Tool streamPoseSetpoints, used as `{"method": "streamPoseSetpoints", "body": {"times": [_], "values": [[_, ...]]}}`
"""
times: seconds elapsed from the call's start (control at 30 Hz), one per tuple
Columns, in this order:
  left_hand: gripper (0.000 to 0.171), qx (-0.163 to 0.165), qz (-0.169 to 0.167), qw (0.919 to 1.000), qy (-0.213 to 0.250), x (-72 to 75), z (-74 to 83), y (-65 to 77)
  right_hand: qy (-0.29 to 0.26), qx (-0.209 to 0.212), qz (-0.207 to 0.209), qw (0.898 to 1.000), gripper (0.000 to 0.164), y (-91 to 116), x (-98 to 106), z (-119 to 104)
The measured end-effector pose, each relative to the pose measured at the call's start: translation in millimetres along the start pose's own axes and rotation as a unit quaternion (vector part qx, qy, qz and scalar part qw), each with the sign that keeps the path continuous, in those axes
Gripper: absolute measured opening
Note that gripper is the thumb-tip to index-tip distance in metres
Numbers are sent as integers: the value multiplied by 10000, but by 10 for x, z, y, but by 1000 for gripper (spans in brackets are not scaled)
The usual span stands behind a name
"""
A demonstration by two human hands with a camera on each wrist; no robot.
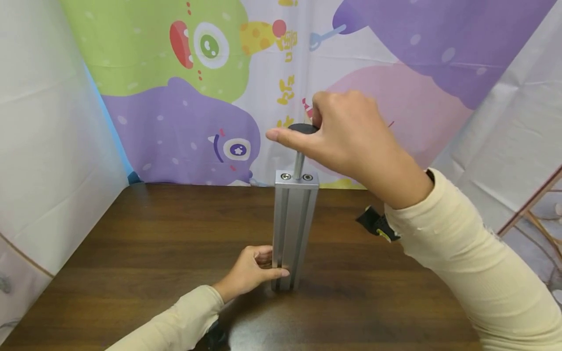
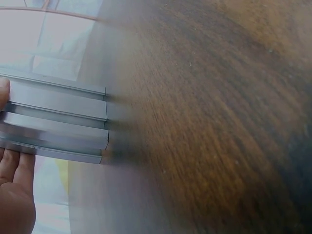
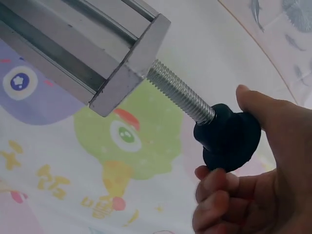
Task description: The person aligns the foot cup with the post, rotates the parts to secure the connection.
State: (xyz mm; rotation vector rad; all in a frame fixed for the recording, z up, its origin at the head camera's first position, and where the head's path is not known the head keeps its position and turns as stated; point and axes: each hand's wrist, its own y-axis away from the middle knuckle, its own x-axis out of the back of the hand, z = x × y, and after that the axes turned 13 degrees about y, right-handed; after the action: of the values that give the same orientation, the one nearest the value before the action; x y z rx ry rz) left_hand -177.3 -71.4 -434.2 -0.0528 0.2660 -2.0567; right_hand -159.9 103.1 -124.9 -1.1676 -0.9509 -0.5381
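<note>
An aluminium profile [image 1: 295, 229] stands upright on the table, with lengthwise slots and an end plate [image 1: 296, 179] held by two screws. My left hand [image 1: 246, 270] grips it near the bottom, thumb on the front and fingers at the side. From the end plate rises the threaded rod of a levelling foot [image 3: 226, 136] with a black round base. My right hand [image 1: 351, 131] holds that base between thumb and curled fingers; in the right wrist view the fingertips [image 3: 214, 180] touch its rim. A stretch of bare thread shows between base and plate.
The dark wooden table [image 1: 175, 234] spreads around the profile. Behind it hangs a cartoon-printed curtain [image 1: 210, 107], with white sheets [image 1: 48, 122] at the sides. A black strap [image 1: 375, 224] hangs at the right sleeve.
</note>
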Motion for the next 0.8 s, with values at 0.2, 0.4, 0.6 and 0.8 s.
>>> {"method": "streamPoseSetpoints", "body": {"times": [0.2,0.4,0.6,0.8], "values": [[41,-28,-52,9999,87,-1,1,3,227,44,-110,9997,62,32,25,-14],[41,-50,-74,9998,158,4,0,13,115,735,-716,9947,58,16,100,93],[43,85,-28,9998,192,7,12,14,-690,2894,-1310,9457,48,-57,159,375],[43,131,7,9997,191,4,7,15,-615,3526,-1142,9267,55,-112,173,451]]}}
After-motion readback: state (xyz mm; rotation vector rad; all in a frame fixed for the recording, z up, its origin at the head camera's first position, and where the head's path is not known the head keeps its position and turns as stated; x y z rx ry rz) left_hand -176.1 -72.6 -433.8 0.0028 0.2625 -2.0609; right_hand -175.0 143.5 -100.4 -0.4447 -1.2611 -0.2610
